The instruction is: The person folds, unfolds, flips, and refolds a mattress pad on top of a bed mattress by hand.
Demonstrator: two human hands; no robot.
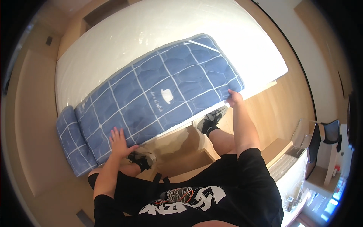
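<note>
Our left hand (120,142) lies flat, fingers spread, on the blue quilted pad (151,98). At 3 o'clock our right hand (234,97) grips its corner on the white bed (113,38).

blue white-gridded quilt (159,94)

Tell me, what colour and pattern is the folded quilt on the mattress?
Blue quilt with white grid lines, seen in the head view.

Strong daylight is washing over the scene, blowing out the white mattress (124,34) toward twelve o'clock. Soft shadows are pooling on the wooden floor (177,151) near six. Fisheye distortion is bending straight edges, and a black vignette is ringing the frame.
</note>
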